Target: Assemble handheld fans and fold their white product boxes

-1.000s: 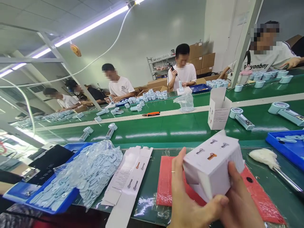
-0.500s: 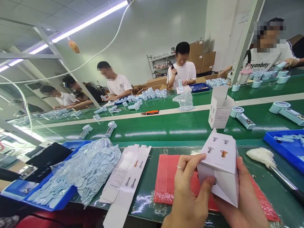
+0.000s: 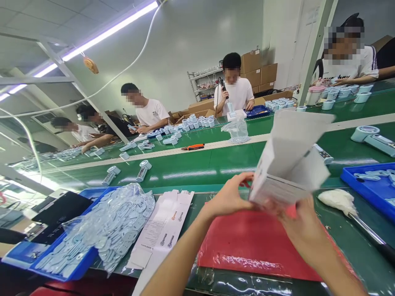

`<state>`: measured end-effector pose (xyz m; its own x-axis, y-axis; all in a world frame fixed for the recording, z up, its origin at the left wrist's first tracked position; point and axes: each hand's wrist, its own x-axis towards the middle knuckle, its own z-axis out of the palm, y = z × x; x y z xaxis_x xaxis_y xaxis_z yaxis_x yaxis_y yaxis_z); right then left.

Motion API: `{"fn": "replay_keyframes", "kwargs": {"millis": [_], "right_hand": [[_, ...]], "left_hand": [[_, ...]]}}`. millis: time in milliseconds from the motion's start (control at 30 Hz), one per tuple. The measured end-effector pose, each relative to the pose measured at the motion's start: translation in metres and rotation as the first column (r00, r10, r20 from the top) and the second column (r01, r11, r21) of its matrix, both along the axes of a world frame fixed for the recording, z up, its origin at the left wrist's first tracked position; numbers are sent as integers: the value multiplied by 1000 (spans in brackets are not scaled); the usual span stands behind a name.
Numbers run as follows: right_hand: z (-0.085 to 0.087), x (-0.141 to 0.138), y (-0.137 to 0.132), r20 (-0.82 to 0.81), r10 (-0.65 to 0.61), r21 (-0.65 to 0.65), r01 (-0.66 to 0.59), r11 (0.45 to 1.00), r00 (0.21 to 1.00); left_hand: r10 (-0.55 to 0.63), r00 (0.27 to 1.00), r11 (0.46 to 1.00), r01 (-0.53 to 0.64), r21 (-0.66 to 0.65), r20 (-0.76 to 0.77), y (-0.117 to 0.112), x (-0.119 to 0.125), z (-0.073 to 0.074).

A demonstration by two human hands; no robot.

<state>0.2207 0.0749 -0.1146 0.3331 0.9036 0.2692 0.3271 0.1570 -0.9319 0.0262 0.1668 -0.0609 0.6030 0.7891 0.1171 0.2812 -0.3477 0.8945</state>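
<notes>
A small white cardboard box [image 3: 277, 174] is tilted in front of me, its top flaps standing open and partly smeared by motion. My left hand [image 3: 236, 191] grips its lower left side, with the thumb along the near bottom edge. At the lower right, my right hand [image 3: 298, 216] holds the box from beneath; its fingers are blurred. Under both hands lies a red mat [image 3: 259, 242] with clear film over its edges. Flattened printed cartons [image 3: 157, 230] are stacked to the left of the mat.
Left is a blue tray [image 3: 74, 267] with a plastic bag of pale blue parts [image 3: 123, 226]. Right are a wrapped-head tool [image 3: 339, 201] and another blue tray [image 3: 367, 189]. Pale blue devices [image 3: 143, 169] and orange-handled pliers [image 3: 194, 146] lie on the green belt [image 3: 197, 164]. Several co-workers sit opposite.
Both hands have lifted the box and turned it so its open flaps face up. The box that stood on the belt is no longer visible behind it. The view has shifted slightly.
</notes>
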Motion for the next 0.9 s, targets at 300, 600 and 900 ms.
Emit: {"fn": "replay_keyframes", "kwargs": {"millis": [300, 600, 900], "right_hand": [[-103, 4, -30, 782, -27, 159, -157, 975, 623], [-80, -1, -30, 801, -100, 237, -159, 958, 590], [-96, 22, -32, 823, 142, 29, -290, 957, 550]], "left_hand": [[448, 886, 894, -440, 90, -119, 152, 6, -54], [511, 804, 859, -461, 222, -305, 147, -6, -59], [718, 294, 635, -646, 422, -630, -39, -147, -24]]}}
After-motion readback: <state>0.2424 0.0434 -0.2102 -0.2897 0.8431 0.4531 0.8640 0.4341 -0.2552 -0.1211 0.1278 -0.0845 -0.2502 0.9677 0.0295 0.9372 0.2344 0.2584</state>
